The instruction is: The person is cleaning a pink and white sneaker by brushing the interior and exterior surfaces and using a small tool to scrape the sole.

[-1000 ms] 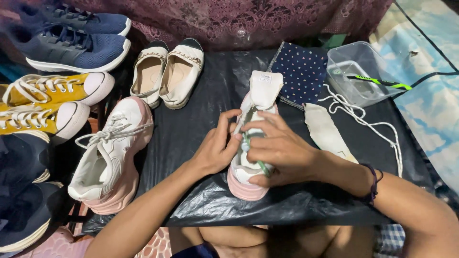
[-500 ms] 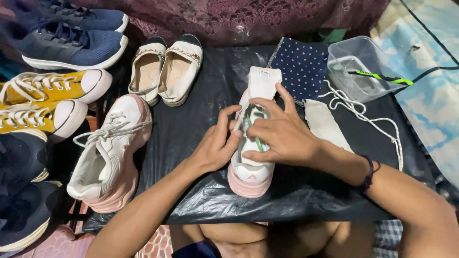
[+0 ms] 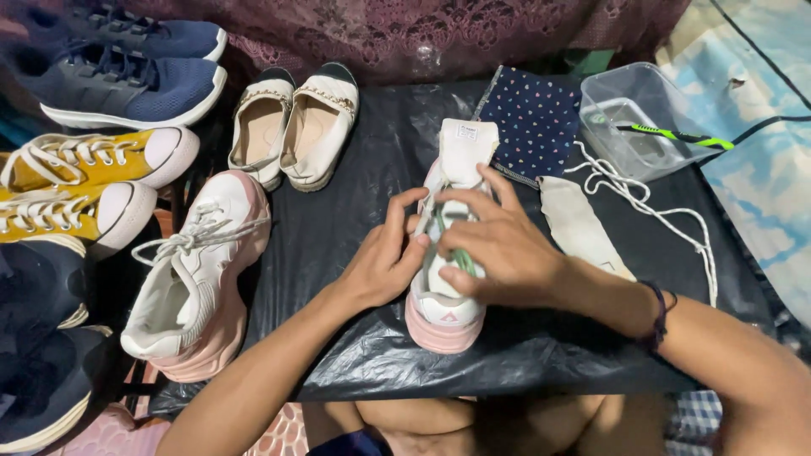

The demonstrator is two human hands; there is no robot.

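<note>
a: a low table covered with black plastic sheet [image 3: 338,245] is seen, with a dark lace cloth [image 3: 439,34] hung behind it. what lies nearest?

b: a white sneaker with a pink sole [image 3: 446,279] is set near the front edge, toe toward the person, its tongue folded up at the far end. it is pinched at the lace area by the left hand [image 3: 384,262], and the right hand [image 3: 507,249] is laid over its middle, fingers curled around something green; what that is cannot be told.

a: how might the shoe be judged to handle?

b: light, probably; the upper looks soft and the thick sole stiff, so it is best steadied by the sole sides or the heel.

a: and beyond?

b: its laced mate [image 3: 190,279] is lying to the left, an insole [image 3: 583,228] and a loose white lace [image 3: 667,219] to the right. farther off, beige slip-ons [image 3: 296,127], yellow sneakers [image 3: 84,181], blue trainers [image 3: 127,67], a dotted navy cloth [image 3: 536,122] and a clear tub with a green toothbrush [image 3: 667,135] are found.
</note>
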